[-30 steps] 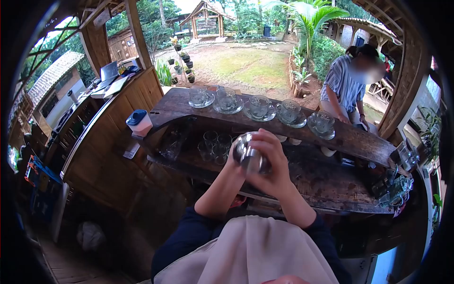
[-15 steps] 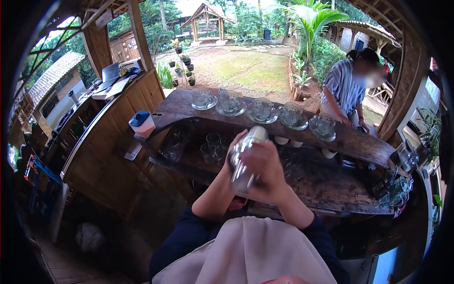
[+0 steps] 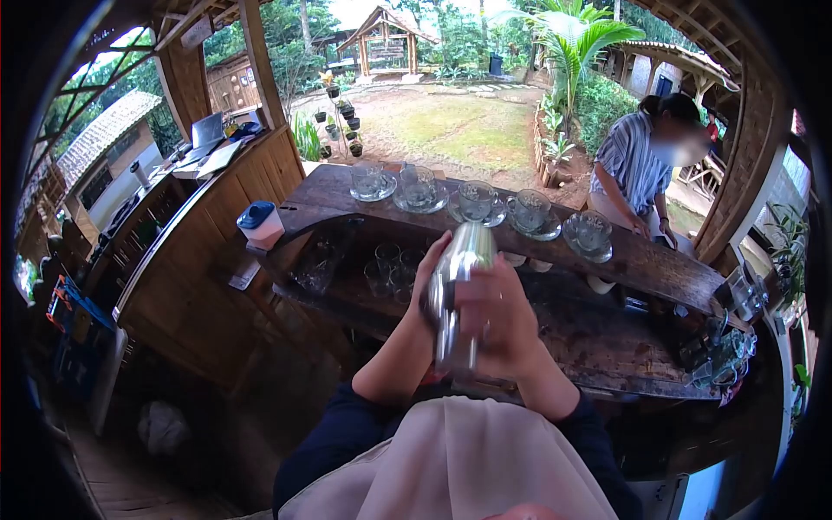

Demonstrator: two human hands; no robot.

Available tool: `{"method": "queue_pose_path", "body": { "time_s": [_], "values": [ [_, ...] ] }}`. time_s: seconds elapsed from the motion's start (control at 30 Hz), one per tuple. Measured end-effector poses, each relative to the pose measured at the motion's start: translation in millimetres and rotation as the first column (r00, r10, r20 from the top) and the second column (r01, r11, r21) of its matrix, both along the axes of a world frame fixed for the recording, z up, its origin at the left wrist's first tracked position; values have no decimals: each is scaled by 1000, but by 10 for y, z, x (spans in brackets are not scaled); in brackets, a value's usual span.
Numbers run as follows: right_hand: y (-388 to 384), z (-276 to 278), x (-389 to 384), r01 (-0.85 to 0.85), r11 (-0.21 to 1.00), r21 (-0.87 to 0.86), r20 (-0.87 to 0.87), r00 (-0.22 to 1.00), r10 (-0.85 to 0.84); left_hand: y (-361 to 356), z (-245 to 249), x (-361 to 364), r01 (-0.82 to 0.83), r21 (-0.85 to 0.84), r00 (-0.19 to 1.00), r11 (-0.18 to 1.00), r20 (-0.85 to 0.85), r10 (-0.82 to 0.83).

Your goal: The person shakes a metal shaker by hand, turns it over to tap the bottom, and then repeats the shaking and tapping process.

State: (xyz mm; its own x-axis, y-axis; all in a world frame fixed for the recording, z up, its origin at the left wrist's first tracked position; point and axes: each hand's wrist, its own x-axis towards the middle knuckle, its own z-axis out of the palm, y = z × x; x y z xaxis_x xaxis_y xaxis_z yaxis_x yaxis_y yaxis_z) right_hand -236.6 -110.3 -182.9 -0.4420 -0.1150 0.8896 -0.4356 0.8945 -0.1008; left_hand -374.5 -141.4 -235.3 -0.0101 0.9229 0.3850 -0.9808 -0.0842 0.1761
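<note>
A shiny metal shaker point(image 3: 459, 269) is held up in front of my chest, tilted and partly blurred. My left hand point(image 3: 431, 282) wraps round its left side, and my right hand point(image 3: 503, 316) grips it from the right. Beyond it, several clear glass cups on glass saucers point(image 3: 530, 212) stand in a row along the raised dark wooden shelf point(image 3: 325, 186). The shaker's top comes close in view to the middle cups, but I cannot see it touching any.
A container with a blue lid point(image 3: 261, 227) stands at the shelf's left end. Drinking glasses point(image 3: 386, 267) stand below the shelf. More glassware point(image 3: 724, 351) is at the counter's right end. A person point(image 3: 631, 169) in a striped shirt bends beyond the counter. A laptop point(image 3: 206, 134) lies on the left counter.
Both hands have shifted slightly with the shaker, which now looks more upright and a little higher. The view has moved slightly.
</note>
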Motion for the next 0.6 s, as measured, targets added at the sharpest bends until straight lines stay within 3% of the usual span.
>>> {"method": "queue_pose_path", "body": {
  "time_s": [0.03,0.07,0.1,0.13,0.17,0.2,0.23,0.27,0.3,0.33,0.37,0.43,0.47,0.5,0.57,0.6],
  "values": [
    [100,-133,-209,-110,937,-333,-124,990,72,139,-303,-40,-1,25,992,1000,124,-2],
    [147,-201,-208,-80,874,-479,-151,989,7,-33,-24,188,-243,-165,969,956,-2,246],
    [137,-129,-150,-86,875,-476,-153,988,14,-50,17,278,-196,-155,976,968,68,208],
    [113,-28,-53,-104,934,-341,-140,988,59,83,-103,239,121,22,964,992,234,-123],
    [36,65,94,-118,969,-217,-113,989,95,171,-261,212,396,225,824,890,341,-453],
    [-73,168,307,-43,999,31,-20,999,44,-202,406,405,186,-298,981,936,108,-160],
    [-173,107,412,-119,983,139,-178,974,143,-310,606,529,-8,-227,997,974,-71,-8],
    [-503,22,286,-207,978,6,-539,824,177,-367,632,604,-61,-83,992,995,-118,51],
    [-424,115,414,-192,951,241,-544,785,296,-412,610,685,-108,70,981,992,-155,118],
    [-350,208,545,-164,871,464,-517,748,416,-334,564,821,-319,325,916,891,-136,377],
    [-282,25,524,-169,868,467,-513,748,421,-278,521,801,-323,327,915,888,-132,381],
    [-141,-524,444,-208,942,264,-266,923,278,-150,437,669,36,117,999,992,-40,-32],
    [-56,-189,481,-95,974,206,-147,981,127,-78,492,593,293,14,947,956,137,-292],
    [101,190,479,29,986,161,-21,999,-26,192,240,524,272,20,955,962,120,-272],
    [542,-175,192,-14,986,-164,-141,990,-10,426,-456,408,-83,13,980,996,182,79],
    [533,-162,251,12,949,-314,-175,982,-71,387,-247,487,-86,-61,983,994,158,94]
  ]
}}
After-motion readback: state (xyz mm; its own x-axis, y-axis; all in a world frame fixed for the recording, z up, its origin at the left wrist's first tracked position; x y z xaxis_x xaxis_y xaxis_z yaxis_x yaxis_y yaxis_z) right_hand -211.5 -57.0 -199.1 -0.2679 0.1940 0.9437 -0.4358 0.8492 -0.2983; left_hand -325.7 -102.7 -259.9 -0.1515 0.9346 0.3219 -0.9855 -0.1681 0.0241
